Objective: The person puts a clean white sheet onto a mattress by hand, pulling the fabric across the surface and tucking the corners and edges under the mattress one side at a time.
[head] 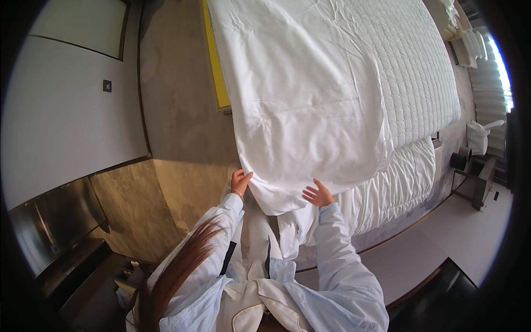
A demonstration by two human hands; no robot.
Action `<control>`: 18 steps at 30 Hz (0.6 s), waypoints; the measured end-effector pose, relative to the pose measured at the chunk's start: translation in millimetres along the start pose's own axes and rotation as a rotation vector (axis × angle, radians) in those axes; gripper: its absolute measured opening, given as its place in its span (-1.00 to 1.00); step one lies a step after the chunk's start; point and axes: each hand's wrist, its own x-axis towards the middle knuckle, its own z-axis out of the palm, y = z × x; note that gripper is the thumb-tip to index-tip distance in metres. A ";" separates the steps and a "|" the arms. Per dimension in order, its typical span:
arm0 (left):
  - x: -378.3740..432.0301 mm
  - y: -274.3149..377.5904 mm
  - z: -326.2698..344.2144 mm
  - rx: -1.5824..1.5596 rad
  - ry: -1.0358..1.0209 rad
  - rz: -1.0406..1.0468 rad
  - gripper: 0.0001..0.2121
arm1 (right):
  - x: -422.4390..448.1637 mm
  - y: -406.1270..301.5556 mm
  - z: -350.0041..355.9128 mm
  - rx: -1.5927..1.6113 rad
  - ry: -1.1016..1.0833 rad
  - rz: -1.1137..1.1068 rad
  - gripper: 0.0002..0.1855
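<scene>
A large smooth white bed cloth (307, 112), folded or doubled, is spread over part of the bed and hangs down at the end before me. My left hand (240, 181) pinches its near left corner edge between thumb and fingers. My right hand (318, 195) hovers at or lightly against the cloth's near edge, fingers spread, with nothing gripped. Under and beside the cloth shows a quilted white mattress pad (415, 79). A bunched, ribbed white bedding piece (390, 189) lies at the bed's end, to the right of my right hand.
A yellow panel (216, 62) runs along the bed's left side, beside the brown floor (182, 83). On the right stand a small table (481, 186), a white bag (478, 137) and a curtain (485, 99). A black panel (435, 294) is at the lower right.
</scene>
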 end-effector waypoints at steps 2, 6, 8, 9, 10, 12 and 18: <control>31.7 -10.7 2.4 0.015 -0.012 0.122 -0.35 | 1.3 18.4 26.8 0.084 -0.069 -0.074 -0.33; 61.3 -10.4 21.1 0.121 0.215 0.305 -0.19 | 30.7 29.3 66.7 0.210 -0.007 -0.104 -0.34; 69.4 1.0 28.1 0.081 0.110 0.242 -0.21 | 44.0 29.4 72.3 0.168 0.112 -0.103 -0.27; 73.0 7.0 29.1 0.052 0.025 0.183 -0.23 | 42.8 25.2 80.5 0.153 0.199 -0.084 -0.24; 73.6 11.4 30.3 0.173 0.097 0.167 -0.27 | 44.9 22.4 82.3 0.152 0.210 -0.088 -0.24; 77.1 24.9 31.5 0.243 0.157 0.147 -0.29 | 53.6 17.2 84.5 0.130 0.322 -0.020 -0.13; 140.2 68.8 29.7 0.123 0.092 0.222 -0.28 | 86.9 17.7 84.6 0.012 0.476 0.136 -0.13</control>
